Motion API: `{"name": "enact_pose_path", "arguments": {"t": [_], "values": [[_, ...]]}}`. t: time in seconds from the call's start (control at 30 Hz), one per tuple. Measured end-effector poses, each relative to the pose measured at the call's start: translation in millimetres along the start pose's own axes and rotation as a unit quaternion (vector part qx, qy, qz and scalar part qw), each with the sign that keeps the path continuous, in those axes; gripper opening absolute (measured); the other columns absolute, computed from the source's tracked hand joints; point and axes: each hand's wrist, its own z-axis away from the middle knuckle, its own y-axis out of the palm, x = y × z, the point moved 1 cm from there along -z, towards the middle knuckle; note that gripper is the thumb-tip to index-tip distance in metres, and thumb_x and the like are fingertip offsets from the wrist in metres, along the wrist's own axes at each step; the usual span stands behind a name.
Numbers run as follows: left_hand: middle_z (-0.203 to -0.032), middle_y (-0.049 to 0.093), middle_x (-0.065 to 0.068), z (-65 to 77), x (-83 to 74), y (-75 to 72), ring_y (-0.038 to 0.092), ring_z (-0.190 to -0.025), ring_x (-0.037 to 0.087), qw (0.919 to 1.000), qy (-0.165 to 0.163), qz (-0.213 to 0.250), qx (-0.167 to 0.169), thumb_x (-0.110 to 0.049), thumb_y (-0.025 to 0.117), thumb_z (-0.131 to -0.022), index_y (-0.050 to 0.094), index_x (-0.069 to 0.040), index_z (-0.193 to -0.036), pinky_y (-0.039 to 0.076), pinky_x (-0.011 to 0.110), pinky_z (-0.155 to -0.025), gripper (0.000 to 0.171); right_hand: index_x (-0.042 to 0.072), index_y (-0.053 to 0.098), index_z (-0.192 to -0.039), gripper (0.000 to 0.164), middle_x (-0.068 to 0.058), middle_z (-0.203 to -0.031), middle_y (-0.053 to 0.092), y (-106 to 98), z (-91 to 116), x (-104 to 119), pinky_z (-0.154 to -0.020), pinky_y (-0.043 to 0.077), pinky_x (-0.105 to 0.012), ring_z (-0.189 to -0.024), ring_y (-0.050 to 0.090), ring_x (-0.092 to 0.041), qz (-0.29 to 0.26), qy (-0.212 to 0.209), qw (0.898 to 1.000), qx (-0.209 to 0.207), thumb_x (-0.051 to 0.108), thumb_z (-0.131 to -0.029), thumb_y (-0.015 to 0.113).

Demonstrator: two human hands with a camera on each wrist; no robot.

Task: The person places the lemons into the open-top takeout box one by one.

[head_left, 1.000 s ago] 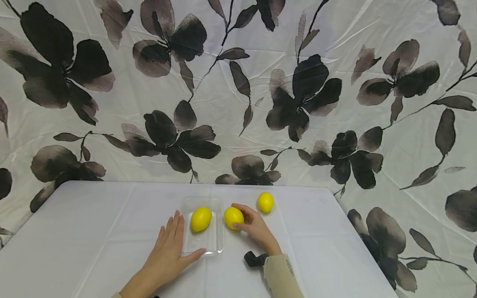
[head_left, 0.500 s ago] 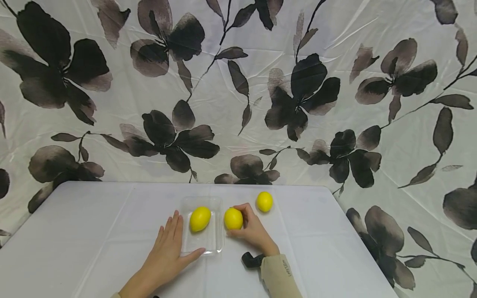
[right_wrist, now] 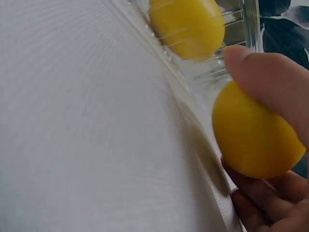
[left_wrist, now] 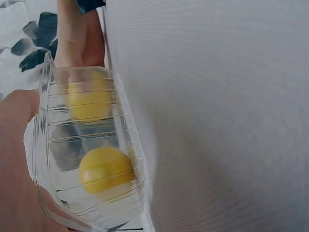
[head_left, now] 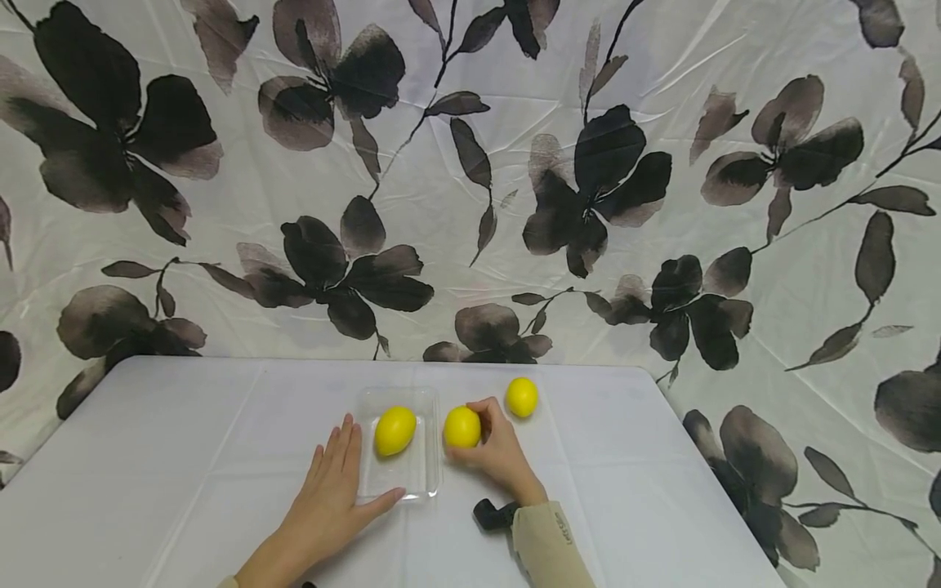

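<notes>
A clear plastic tray [head_left: 403, 480] stands on the table with one yellow lemon [head_left: 394, 431] lying in it. Along the tray's left side rests my left hand [head_left: 327, 498], fingers straight and together, thumb stretched to the near rim. Just right of the tray, my right hand [head_left: 506, 452] holds a second lemon [head_left: 461, 426] between thumb and fingers. In the right wrist view the thumb lies over one side of this held lemon [right_wrist: 256, 133], the fingers curl under the other, and a shadow falls on the cloth beside it. Through the tray wall [left_wrist: 43, 125], the left wrist view shows both lemons.
A third lemon [head_left: 522, 397] lies on the white-covered table [head_left: 184, 474], behind and right of my right hand. A black device [head_left: 494, 515] sits at the right wrist by the beige sleeve [head_left: 551, 543]. Behind the table hangs a floral cloth [head_left: 470, 204].
My right thumb has slid from the lemon's front to its near side, and the fingers have shifted round its right side. The held lemon has moved slightly. My left hand stays at the tray.
</notes>
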Motion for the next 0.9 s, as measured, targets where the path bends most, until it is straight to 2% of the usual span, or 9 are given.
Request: {"name": "enact_pose_path", "arguments": {"t": [0.17, 0.37, 0.5, 0.73, 0.9], "values": [[-0.161, 0.011, 0.029, 0.1, -0.9, -1.5, 0.014, -0.147, 0.047, 1.0, 0.001, 0.0, -0.001, -0.075, 0.056, -0.083, 0.021, 0.012, -0.151, 0.015, 0.064, -0.115, 0.116, 0.01, 0.051, -0.125, 0.065, -0.006, -0.127, 0.059, -0.1, -0.6, 12.3, -0.113, 0.037, -0.04, -0.122, 0.053, -0.021, -0.015, 0.007, 0.999, -0.032, 0.01, -0.071, 0.088], [-0.161, 0.011, 0.029, 1.0, -1.9, -1.9, 0.014, -0.146, 0.047, 1.0, 0.003, 0.004, -0.002, -0.074, 0.058, -0.083, 0.021, 0.013, -0.151, 0.014, 0.064, -0.115, 0.116, -0.003, 0.049, -0.124, 0.06, -0.018, -0.126, 0.061, -4.5, 6.4, 54.9, -0.1, 0.046, -0.044, -0.112, 0.058, -0.029, -0.031, -0.01, 0.997, -0.066, 0.005, -0.077, 0.084], [-0.161, 0.011, 0.029, 0.7, -1.2, -1.2, 0.014, -0.147, 0.047, 1.0, 0.002, -0.002, -0.003, -0.075, 0.057, -0.083, 0.021, 0.012, -0.151, 0.015, 0.064, -0.115, 0.116, -0.005, 0.048, -0.126, 0.061, -0.018, -0.125, 0.061, -4.7, 7.1, 72.5, -0.097, 0.047, -0.039, -0.109, 0.06, -0.025, -0.047, -0.009, 0.997, -0.068, 0.006, -0.077, 0.084], [-0.161, 0.012, 0.029, 0.2, -0.7, -0.5, 0.014, -0.146, 0.047, 1.0, 0.002, -0.006, -0.002, -0.076, 0.056, -0.083, 0.021, 0.012, -0.151, 0.015, 0.064, -0.115, 0.117, 0.002, 0.05, -0.129, 0.064, -0.013, -0.129, 0.061, 9.2, -0.7, 66.1, -0.101, 0.046, -0.042, -0.112, 0.059, -0.024, -0.059, -0.021, 0.996, -0.061, 0.007, -0.076, 0.085], [-0.161, 0.011, 0.029, 0.0, -0.7, -0.6, 0.014, -0.147, 0.047, 1.0, -0.001, -0.008, 0.001, -0.077, 0.055, -0.083, 0.021, 0.012, -0.151, 0.015, 0.064, -0.115, 0.118, 0.008, 0.052, -0.126, 0.062, -0.007, -0.127, 0.062, 19.4, 0.8, 71.4, -0.102, 0.046, -0.038, -0.113, 0.058, -0.021, -0.032, -0.025, 0.998, -0.048, 0.016, -0.076, 0.087]]}}
